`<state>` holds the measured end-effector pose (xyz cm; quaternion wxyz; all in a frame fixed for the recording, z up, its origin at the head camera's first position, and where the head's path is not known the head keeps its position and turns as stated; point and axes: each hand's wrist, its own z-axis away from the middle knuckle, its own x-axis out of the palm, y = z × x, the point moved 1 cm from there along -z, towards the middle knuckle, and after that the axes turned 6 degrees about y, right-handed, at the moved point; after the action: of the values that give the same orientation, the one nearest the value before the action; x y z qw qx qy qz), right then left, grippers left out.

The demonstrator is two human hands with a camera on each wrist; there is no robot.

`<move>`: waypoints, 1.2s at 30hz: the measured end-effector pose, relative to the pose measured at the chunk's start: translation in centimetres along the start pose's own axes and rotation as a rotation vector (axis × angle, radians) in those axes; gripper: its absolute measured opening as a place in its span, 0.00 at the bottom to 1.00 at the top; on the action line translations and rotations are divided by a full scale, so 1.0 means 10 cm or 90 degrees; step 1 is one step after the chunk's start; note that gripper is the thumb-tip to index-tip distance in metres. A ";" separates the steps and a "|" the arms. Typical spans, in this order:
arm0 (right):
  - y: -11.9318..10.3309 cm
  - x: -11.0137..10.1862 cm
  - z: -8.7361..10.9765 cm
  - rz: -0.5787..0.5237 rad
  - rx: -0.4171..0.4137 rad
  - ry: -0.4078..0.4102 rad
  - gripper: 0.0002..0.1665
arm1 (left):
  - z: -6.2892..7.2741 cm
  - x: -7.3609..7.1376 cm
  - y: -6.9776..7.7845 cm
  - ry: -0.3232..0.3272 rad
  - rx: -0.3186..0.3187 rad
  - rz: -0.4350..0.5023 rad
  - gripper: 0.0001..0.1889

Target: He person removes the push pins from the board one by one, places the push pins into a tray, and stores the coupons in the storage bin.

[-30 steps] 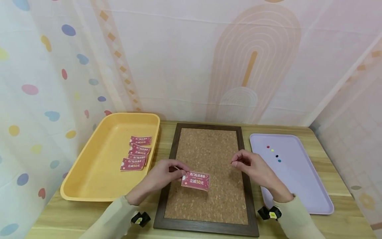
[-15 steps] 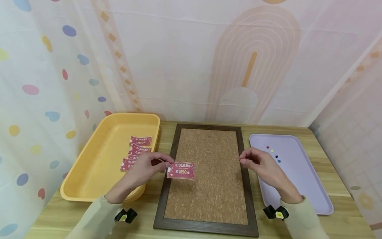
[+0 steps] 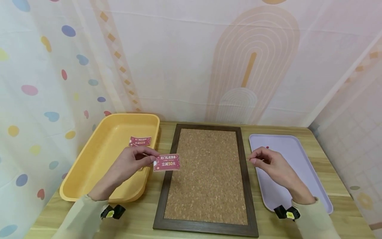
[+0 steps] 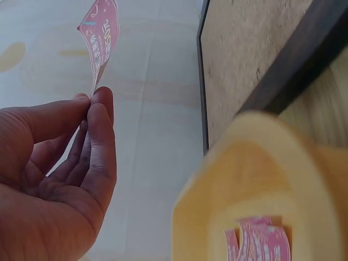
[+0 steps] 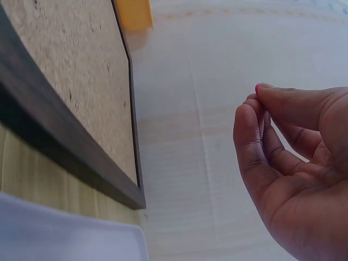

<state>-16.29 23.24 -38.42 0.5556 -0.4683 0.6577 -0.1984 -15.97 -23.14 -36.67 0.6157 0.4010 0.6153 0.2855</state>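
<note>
In the head view, my left hand (image 3: 126,166) pinches a dark pink coupon (image 3: 167,162) by its left end, between thumb and fingers. The coupon hovers over the left frame edge of a cork board (image 3: 209,176). In the left wrist view the coupon (image 4: 100,35) stands up from the fingertips, slightly bent. My right hand (image 3: 276,167) is held above the left part of a lilac tray (image 3: 310,186). Its thumb and fingertips pinch a tiny pinkish-red pushpin (image 5: 258,87), mostly hidden by the fingers. Another red pushpin (image 3: 267,147) lies in the tray.
On the left stands a deep yellow bin (image 3: 86,172) with more coupons (image 3: 140,141) in it, partly behind my left hand. The board lies between bin and tray on a wooden table (image 3: 347,205). A patterned curtain (image 3: 185,66) hangs behind.
The left hand has carried the coupon leftward and a little up, from over the cork to the board's left edge. The right hand has moved right, from the board to above the tray.
</note>
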 end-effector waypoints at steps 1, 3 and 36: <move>0.01 -0.02 0.01 0.003 0.004 0.002 0.02 | 0.00 -0.02 -0.01 0.002 -0.005 0.003 0.08; 0.02 -0.05 0.02 0.008 0.013 0.006 0.02 | -0.01 -0.06 -0.03 0.008 -0.012 0.004 0.09; 0.48 -0.53 0.09 0.077 0.036 0.033 0.03 | -0.29 -0.73 -0.53 -0.004 -0.041 -0.054 0.15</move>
<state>-17.62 30.23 -39.54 0.5624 -0.4067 0.6930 -0.1949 -20.22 -31.63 -36.99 0.6418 0.3554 0.6205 0.2770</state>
